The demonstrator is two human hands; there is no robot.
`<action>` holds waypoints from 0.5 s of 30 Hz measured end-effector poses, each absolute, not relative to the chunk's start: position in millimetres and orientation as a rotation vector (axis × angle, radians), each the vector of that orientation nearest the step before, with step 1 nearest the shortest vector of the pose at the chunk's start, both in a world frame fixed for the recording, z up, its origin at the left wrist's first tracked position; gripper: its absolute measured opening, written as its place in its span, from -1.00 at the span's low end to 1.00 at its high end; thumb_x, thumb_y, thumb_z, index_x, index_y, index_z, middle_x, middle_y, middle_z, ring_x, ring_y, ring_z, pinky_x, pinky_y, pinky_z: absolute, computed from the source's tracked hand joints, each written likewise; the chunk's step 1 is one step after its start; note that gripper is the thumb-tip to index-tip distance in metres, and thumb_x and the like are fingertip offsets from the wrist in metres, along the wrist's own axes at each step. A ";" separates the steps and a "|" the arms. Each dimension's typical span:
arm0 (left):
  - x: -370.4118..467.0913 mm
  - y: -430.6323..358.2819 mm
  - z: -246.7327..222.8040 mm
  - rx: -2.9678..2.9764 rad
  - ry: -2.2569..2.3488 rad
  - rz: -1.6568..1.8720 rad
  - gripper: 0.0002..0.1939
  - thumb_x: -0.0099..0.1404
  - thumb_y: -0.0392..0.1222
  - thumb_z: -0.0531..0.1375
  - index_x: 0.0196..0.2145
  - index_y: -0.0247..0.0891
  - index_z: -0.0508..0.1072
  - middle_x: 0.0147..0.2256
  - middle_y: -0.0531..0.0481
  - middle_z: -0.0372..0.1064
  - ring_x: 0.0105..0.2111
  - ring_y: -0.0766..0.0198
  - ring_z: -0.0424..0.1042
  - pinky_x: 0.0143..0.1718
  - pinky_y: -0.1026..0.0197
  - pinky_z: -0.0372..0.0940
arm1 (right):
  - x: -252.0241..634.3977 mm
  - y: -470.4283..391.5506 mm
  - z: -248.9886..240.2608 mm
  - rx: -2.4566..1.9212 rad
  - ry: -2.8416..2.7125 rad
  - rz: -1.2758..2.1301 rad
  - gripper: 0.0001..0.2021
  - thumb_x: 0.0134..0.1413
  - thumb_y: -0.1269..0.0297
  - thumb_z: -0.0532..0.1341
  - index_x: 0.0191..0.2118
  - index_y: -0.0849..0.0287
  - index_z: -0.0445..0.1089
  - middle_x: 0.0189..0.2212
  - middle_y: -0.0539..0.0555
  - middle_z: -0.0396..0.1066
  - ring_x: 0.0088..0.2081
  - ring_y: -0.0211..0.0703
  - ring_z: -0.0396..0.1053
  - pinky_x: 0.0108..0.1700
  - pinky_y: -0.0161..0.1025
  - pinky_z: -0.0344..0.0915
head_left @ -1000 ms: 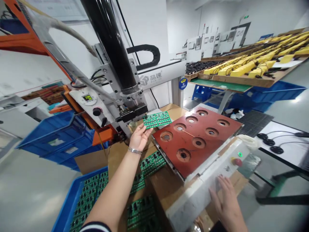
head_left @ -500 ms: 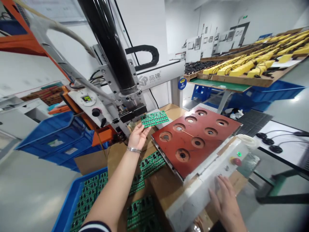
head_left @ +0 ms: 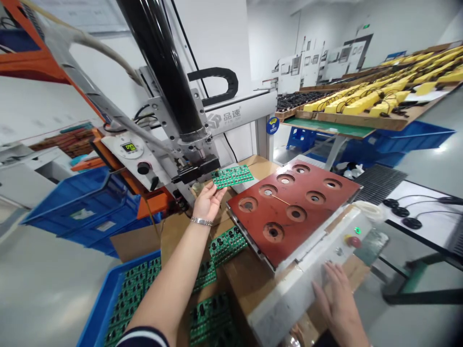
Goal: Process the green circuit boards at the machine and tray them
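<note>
Between the thumb and fingers of my left hand (head_left: pixel 209 201) is the near left corner of a green circuit board (head_left: pixel 233 177), raised beneath the dispensing head (head_left: pixel 198 166) of the machine. To its right lies a reddish-brown fixture plate (head_left: pixel 285 250) with several round recesses and a thin stick (head_left: pixel 280 199) across it. My right hand (head_left: pixel 338 294) rests on the front of the white machine base (head_left: pixel 289 301), fingers stretched out and holding nothing, below a red button (head_left: pixel 353 241). More circuit boards (head_left: pixel 227 245) lie under my left forearm.
A blue bin (head_left: pixel 97 308) full of circuit boards stands at lower left. Stacked blue crates (head_left: pixel 75 200) are farther left. Black round parts with cables (head_left: pixel 412 222) lie on a table at right. Yellow blocks (head_left: pixel 390 103) fill a table behind.
The camera view has shifted very slightly. Both hands and the held circuit board stay almost where they were.
</note>
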State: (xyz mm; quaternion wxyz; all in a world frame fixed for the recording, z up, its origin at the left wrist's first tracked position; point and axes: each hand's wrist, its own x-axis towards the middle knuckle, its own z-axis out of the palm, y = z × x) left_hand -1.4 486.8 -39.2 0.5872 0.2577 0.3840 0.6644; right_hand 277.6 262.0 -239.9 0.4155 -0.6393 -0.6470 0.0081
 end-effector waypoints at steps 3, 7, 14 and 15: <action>-0.4 488.7 -40.9 0.608 0.893 1.545 -0.94 0.21 -0.44 0.16 -0.39 -0.38 0.42 -0.34 0.00 0.44 -0.30 0.26 0.45 -0.25 0.10 0.38 | 277.9 261.6 -239.8 -1.604 -1.621 0.023 -0.48 0.17 0.03 0.02 0.12 0.31 0.09 0.04 0.35 0.18 0.17 0.25 0.05 0.07 0.24 0.17; 1.6 489.3 -41.5 0.614 0.896 1.528 -0.96 0.21 -0.40 0.17 -0.36 -0.37 0.42 -0.31 -0.01 0.43 -0.28 0.25 0.44 -0.25 0.09 0.38 | 278.2 262.1 -241.3 -1.607 -1.613 0.032 -0.48 0.16 0.00 0.01 0.10 0.29 0.10 0.03 0.35 0.19 0.17 0.25 0.06 0.07 0.25 0.17; -1.9 485.3 -44.5 0.622 0.893 1.514 -0.96 0.21 -0.39 0.17 -0.35 -0.37 0.42 -0.31 -0.01 0.43 -0.28 0.25 0.44 -0.25 0.09 0.38 | 278.1 261.3 -241.9 -1.601 -1.609 0.057 -0.50 0.16 0.06 0.05 0.11 0.30 0.11 0.05 0.34 0.17 0.18 0.24 0.04 0.08 0.25 0.16; -2.8 484.9 -45.2 0.621 0.892 1.516 -0.96 0.21 -0.39 0.17 -0.35 -0.37 0.42 -0.31 -0.01 0.43 -0.28 0.24 0.44 -0.25 0.09 0.38 | 277.9 261.2 -241.5 -1.602 -1.601 0.064 -0.51 0.16 0.07 0.05 0.11 0.29 0.11 0.06 0.33 0.17 0.18 0.23 0.05 0.08 0.24 0.16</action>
